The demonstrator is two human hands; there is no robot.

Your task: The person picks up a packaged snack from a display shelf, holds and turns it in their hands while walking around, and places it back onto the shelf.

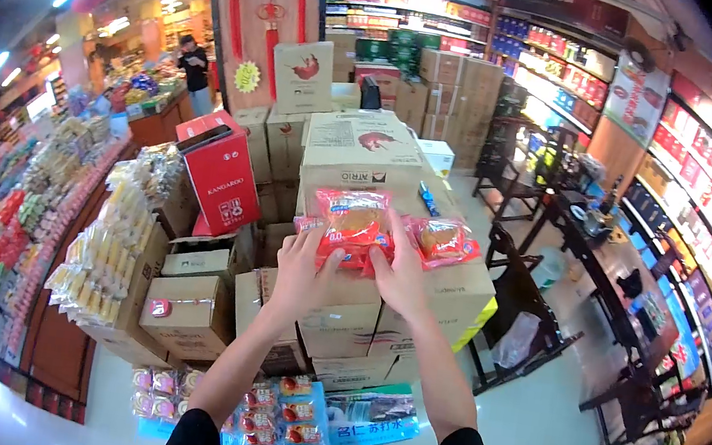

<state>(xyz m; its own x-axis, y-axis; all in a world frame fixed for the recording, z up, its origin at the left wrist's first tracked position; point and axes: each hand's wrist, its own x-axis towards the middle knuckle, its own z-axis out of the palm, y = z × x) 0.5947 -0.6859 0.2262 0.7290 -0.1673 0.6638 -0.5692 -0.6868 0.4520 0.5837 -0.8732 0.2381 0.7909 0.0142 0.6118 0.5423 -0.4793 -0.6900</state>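
The square red plastic packet with a round brown item in its window [361,219] lies between the left hand [303,265] and right hand [401,274], just beyond the thumbs. Its slightly longer axis runs crosswise, and neither hand is clearly nearer. Each grip is half spread around the packet's side; whether the fingers pinch it or merely touch cannot be told. Just right of the right grip lies a second shiny red packet [442,242]. Brown cardboard cartons [337,327] sit under the packets; directly beyond the grips, a large printed cardboard box [366,140] blocks the far side. A tall red box [221,176] leans beyond the left hand.
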